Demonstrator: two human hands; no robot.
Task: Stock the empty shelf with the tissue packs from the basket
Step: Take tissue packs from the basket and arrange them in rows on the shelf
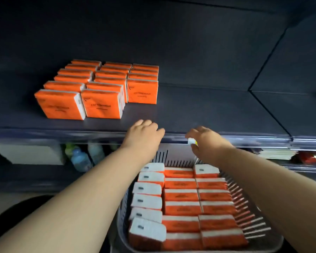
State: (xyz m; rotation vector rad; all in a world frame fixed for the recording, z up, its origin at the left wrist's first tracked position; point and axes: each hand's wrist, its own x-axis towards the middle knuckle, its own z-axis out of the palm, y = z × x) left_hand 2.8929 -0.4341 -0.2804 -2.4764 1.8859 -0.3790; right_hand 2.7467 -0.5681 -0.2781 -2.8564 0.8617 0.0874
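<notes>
Two bare forearms reach forward over a grey slatted basket (252, 225). The left hand (144, 133) hovers palm down at the front edge of the dark shelf (208, 110), fingers curled loosely together and holding nothing. The right hand (206, 141) is beside it, its fingers pinched on a small white and yellow object (192, 141) too blurred to identify. Orange and white tissue packs (181, 196) fill the basket in three rows. More orange packs (100, 88) stand upright in three rows on the shelf's left.
</notes>
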